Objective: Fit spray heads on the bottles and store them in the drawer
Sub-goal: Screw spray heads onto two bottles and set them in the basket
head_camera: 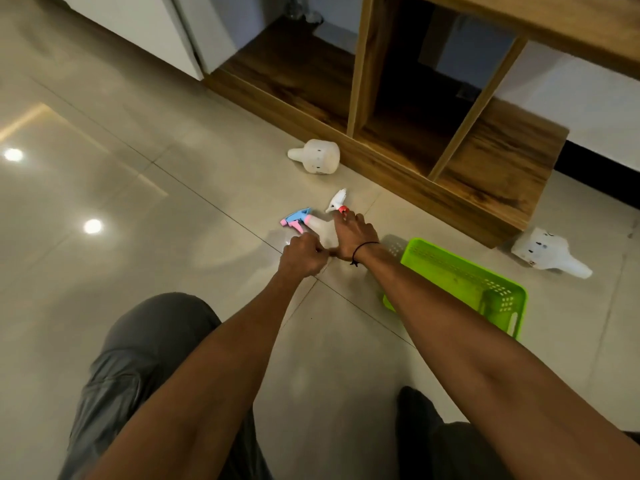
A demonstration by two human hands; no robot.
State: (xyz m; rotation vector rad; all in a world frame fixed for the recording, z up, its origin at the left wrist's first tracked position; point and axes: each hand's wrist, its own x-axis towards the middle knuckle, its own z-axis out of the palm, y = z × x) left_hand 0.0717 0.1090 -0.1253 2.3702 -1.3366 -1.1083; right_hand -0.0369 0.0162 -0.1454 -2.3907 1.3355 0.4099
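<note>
Reaching right hand (355,233) touches red-white spray head (337,201); left hand (303,254) fisted.

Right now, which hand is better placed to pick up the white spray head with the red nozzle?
Right hand: its fingertips already reach the white spray head with the red nozzle. The left hand is fisted nearer the blue-and-pink spray head.

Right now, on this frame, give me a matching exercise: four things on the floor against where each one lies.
Things:
1. green basket
2. blue-and-pink spray head
3. white bottle with no head
4. white-and-red spray head

Places:
A. against the wooden shelf unit's base
B. just beyond the right hand
C. beside the right forearm
D. just beyond the left hand

Pairs: 1-C, 2-D, 3-A, 4-B
</note>
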